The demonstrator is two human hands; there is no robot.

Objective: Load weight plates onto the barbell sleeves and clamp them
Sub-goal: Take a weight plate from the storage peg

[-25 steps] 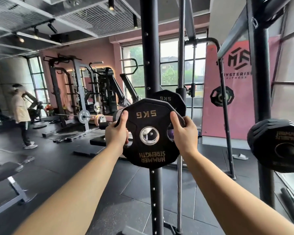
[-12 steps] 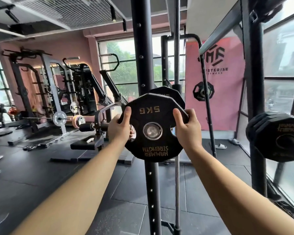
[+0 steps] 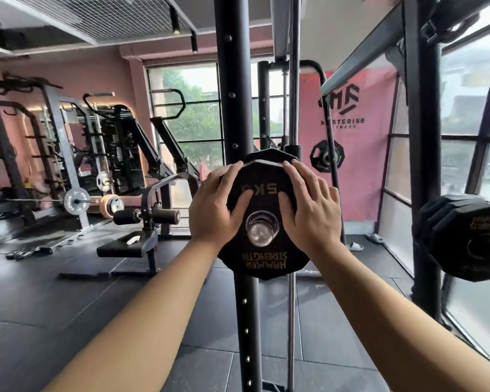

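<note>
**Both palms flat on the 5 kg plate**

The person is pressing both hands against the face of the black 5 kg plate (image 3: 263, 260), which is sitting directly in front of the black upright (image 3: 232, 94). The chrome sleeve end (image 3: 262, 229) is showing through the plate's centre hole. The left hand (image 3: 214, 206) is lying flat and unclenched, fingers straight and spread over the plate's upper left. The right hand (image 3: 309, 210) is lying the same way on its upper right, gripping nothing. A second plate (image 3: 269, 155) is peeking out just behind, against the upright. A stack of larger plates (image 3: 461, 236) is showing well right of the upright.
</note>
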